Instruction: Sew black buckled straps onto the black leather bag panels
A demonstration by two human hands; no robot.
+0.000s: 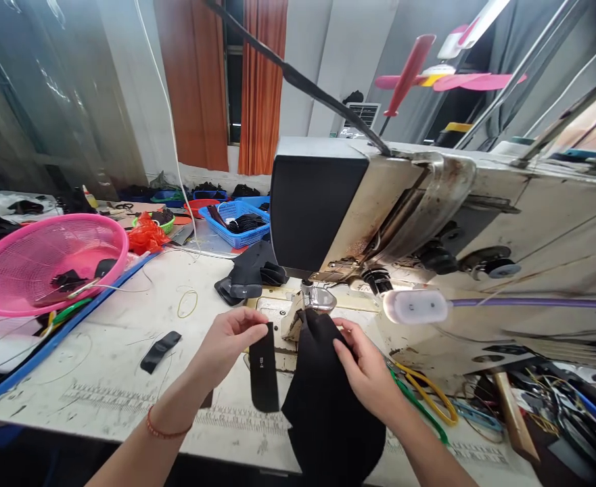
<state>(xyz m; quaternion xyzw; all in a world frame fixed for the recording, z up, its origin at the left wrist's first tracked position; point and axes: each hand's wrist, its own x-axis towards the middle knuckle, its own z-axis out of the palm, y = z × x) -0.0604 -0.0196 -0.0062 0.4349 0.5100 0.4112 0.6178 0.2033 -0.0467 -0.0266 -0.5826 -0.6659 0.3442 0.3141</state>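
Closely, black strip [264, 368] edge beside black fabric [328, 406] edge

Sewing workshop: industrial sewing machine [429, 223]

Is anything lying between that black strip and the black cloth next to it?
Nothing visible. The left hand pinches the strip just left of the cloth, which the right hand holds by the presser foot; only a narrow gap separates them.
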